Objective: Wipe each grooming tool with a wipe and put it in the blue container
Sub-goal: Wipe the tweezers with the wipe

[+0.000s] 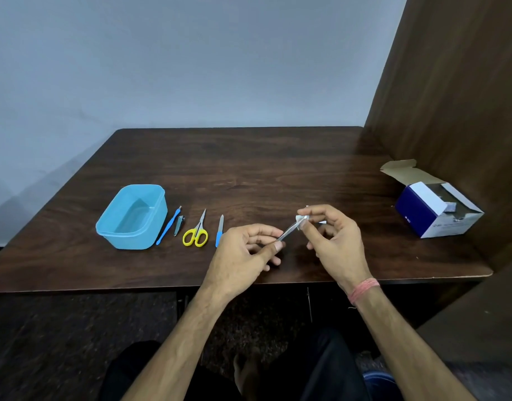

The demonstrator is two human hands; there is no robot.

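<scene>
Head view, over a dark wooden table [249, 157]: mid-wipe on a slim metal tool, probably tweezers [289, 229], held above the near half of the tabletop. Left hand [243, 250] pinching the tool's near end between thumb and forefinger, remaining fingers loosely curled beneath. Right hand [333, 235] pinching a small folded white wipe [301, 220] around the tool's far tip, thumb and forefinger closed on it, other fingers curled and holding nothing visible.

To finish the stroke well, likely best to keep the left pinch firm and low on the handle, draw the wipe along the full length toward the tip rather than dabbing, and turn the tool to reach both faces. Worth minding the pointed end against the fingertips.

Further left, waiting in a row on the table, well apart from the hands: blue-handled file [220, 230], partly hidden behind the left hand; yellow-handled scissors [195, 234]; nail clipper [178, 225]; thin blue cuticle tool [168, 226] just beside the blue container [115, 227]. Container open, nothing visible inside. At far right, an opened blue-and-white box [422, 215], presumably the wipe supply. None of the tools yet deposited, judging by the container.
</scene>
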